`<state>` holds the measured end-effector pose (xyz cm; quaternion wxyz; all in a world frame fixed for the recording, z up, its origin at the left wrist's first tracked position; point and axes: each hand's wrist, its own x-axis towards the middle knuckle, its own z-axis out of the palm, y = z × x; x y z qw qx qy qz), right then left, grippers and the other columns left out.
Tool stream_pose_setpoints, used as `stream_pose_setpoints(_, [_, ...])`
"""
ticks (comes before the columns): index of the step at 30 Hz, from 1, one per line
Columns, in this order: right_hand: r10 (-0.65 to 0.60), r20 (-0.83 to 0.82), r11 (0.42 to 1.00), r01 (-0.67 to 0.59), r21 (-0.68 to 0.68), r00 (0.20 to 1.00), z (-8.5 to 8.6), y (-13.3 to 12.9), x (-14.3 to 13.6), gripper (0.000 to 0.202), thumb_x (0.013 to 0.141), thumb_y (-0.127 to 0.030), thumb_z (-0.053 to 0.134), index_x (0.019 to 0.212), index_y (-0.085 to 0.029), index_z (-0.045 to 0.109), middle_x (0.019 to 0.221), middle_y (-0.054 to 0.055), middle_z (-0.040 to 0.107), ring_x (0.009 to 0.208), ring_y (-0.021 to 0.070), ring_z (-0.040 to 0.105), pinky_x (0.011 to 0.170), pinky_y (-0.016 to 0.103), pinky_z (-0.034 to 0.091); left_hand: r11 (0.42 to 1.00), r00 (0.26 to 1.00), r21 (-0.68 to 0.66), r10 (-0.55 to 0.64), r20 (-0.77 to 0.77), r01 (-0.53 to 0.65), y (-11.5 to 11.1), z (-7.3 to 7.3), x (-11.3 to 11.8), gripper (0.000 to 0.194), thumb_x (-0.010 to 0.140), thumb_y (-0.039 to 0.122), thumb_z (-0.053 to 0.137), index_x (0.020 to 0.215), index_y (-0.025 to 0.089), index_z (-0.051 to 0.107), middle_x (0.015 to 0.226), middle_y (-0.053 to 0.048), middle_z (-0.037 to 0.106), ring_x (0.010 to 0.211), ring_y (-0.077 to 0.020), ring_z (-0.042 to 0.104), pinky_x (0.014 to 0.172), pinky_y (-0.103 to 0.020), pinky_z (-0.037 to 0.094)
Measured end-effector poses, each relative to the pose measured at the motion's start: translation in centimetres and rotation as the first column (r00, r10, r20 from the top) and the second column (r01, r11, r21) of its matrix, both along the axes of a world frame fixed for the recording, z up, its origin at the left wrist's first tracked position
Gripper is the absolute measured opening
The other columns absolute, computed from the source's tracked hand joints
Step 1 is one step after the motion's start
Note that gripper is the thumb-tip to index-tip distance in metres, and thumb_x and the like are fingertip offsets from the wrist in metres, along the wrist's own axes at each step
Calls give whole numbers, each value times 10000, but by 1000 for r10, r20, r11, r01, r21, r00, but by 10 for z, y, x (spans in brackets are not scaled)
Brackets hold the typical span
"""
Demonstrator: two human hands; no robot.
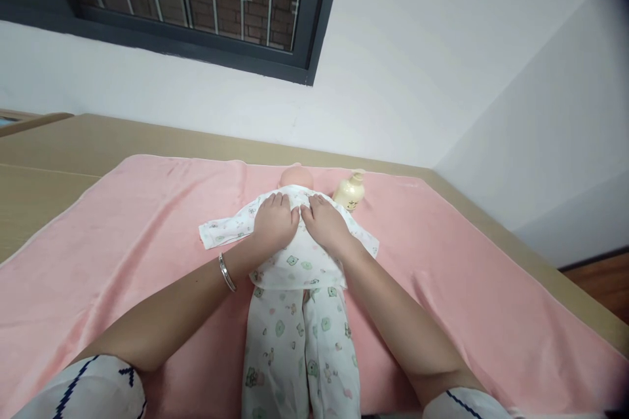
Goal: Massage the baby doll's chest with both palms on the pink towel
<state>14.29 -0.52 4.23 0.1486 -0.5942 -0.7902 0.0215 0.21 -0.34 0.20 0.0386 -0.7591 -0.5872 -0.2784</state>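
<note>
A doll point(301, 270) with a smooth, rounded, pinkish head lies stretched out on a soft pink cloth blanket point(162, 222), which is spread with some creases over a pale wood-toned desk point(73, 144). The doll's head points toward the white wall point(393, 78) and its legs toward the person; I cannot tell whether it lies face up or face down. It wears a white long-sleeved fabric top point(314, 268) and matching white trousers point(278, 334), both printed with small green and pinkish figures. The sleeves reach out to either side.

The left hand point(275, 222) and the right hand point(325, 222) rest palm down on the upper part of the top, open and grasping nothing, with fingers together and thumbs just beside each other. A silver metal bangle point(227, 272) circles the left wrist.

A rounded cream-coloured bottle point(349, 193) with a narrow neck and dark lettering stands on the blanket, near the right hand and the doll's shoulder. Above, a dark-framed window point(307, 59) shows pale bars before brickwork.
</note>
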Motion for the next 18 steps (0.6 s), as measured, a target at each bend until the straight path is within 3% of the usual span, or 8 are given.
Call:
stream_pose_setpoints(10, [133, -174, 986, -147, -72, 976, 12, 7, 19, 319, 1019, -387, 380, 1069, -186, 622, 1144, 84, 686, 1054, 222, 618, 919, 315, 453, 999, 992, -3, -32, -125, 32, -18, 13, 3, 351, 985, 251, 363, 1069, 72, 652, 1018, -201, 678, 1023, -323, 621, 918, -448, 470])
stream_pose_setpoints(15, [-13, 31, 999, 15, -44, 999, 13, -18, -6, 365, 1022, -262, 348, 1192, -73, 610, 1281, 221, 633, 1245, 294, 550, 1034, 372, 392, 995, 997, -76, -61, -43, 58, -5, 19, -7, 347, 985, 293, 376, 1083, 101, 647, 1082, -179, 690, 1055, -310, 629, 942, -434, 478])
stream_pose_setpoints(18, [-9, 100, 999, 14, -48, 995, 15, -29, -15, 381, 1025, -248, 350, 1243, -54, 595, 1330, 248, 606, 1281, 308, 537, 1054, 381, 380, 986, 996, -142, -80, 48, 86, 7, 17, -14, 375, 996, 347, 372, 1140, 115, 628, 1161, -159, 694, 1103, -292, 635, 963, -413, 488])
